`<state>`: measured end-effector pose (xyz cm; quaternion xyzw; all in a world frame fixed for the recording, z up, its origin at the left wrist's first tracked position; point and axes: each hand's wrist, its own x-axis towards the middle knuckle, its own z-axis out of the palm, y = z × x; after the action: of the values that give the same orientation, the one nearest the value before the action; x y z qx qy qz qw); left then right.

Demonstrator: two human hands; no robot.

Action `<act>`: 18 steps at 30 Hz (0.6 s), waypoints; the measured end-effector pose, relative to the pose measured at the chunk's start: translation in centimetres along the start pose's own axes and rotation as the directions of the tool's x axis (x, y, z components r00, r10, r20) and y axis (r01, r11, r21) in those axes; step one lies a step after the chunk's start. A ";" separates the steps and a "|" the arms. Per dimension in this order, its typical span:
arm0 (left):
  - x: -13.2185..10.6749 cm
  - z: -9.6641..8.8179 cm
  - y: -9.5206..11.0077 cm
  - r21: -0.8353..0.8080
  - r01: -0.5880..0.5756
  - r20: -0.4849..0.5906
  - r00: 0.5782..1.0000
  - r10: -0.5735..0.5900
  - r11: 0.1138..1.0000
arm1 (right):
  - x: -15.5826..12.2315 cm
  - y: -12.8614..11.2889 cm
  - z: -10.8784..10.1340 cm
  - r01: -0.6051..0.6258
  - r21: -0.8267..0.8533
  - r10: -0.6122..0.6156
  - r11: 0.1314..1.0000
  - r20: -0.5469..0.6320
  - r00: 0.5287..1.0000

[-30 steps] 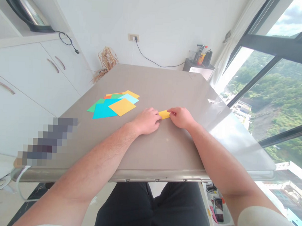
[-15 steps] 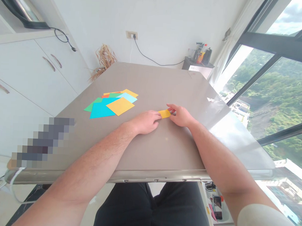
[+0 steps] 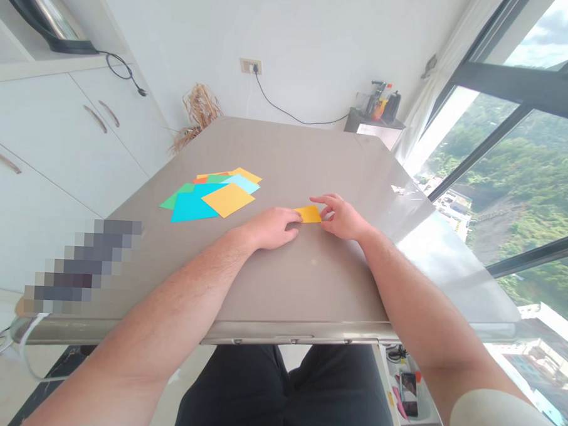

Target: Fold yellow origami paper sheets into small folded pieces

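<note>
We face a white wall (image 3: 311,26) across a grey table (image 3: 271,288), coloured sheets (image 3: 212,196) overlapping at left. Our left hand (image 3: 276,228) rests, fingers loosely bent, gripping nothing; our right hand (image 3: 342,219) has its fingers parted. Between them lies a yellow paper (image 3: 311,213), left end under our left fingertips; right-hand contact we cannot tell.

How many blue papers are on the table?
2 showing: a bright blue sheet in front, and a pale blue sheet farther back to its right, both partly under a yellow sheet. More could be hidden underneath.

White wall (image 3: 310,38), dark-framed window (image 3: 545,155)
</note>
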<state>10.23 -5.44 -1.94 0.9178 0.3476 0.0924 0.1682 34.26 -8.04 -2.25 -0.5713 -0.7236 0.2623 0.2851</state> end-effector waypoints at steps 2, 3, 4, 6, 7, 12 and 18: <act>0.0 0.0 -0.1 0.008 0.001 -0.004 1.000 -0.001 1.000 | 0.0 -0.3 0.0 -0.077 -0.030 0.077 0.997 0.011 0.997; 0.0 0.1 -0.2 0.012 0.001 -0.005 1.000 -0.001 1.000 | 0.1 -0.4 0.0 -0.111 -0.034 0.111 0.993 0.012 0.994; 0.1 0.1 -0.2 0.015 0.001 -0.004 1.000 -0.001 1.000 | 0.1 -0.5 0.0 -0.130 -0.030 0.130 0.991 0.012 0.991; 0.1 0.1 -0.2 0.017 0.003 -0.003 1.000 -0.003 1.000 | 0.1 -0.5 0.1 -0.113 -0.022 0.113 0.993 0.004 0.994; 0.1 0.1 -0.2 0.017 0.004 -0.002 1.000 -0.004 1.000 | 0.2 -0.5 0.1 -0.088 -0.024 0.088 0.996 -0.004 0.996; 0.0 0.0 -0.2 -0.007 0.006 -0.002 1.000 -0.006 1.000 | -0.1 -0.2 0.1 0.007 0.012 -0.007 1.000 -0.013 1.000; 0.0 -0.2 -0.2 -0.010 -0.018 -0.005 1.000 0.018 1.000 | -0.1 -0.1 -0.1 0.107 0.007 -0.107 0.994 0.035 0.994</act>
<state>10.10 -5.25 -1.86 0.9198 0.3392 0.0980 0.1712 34.28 -8.13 -2.14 -0.5264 -0.7574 0.2584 0.2872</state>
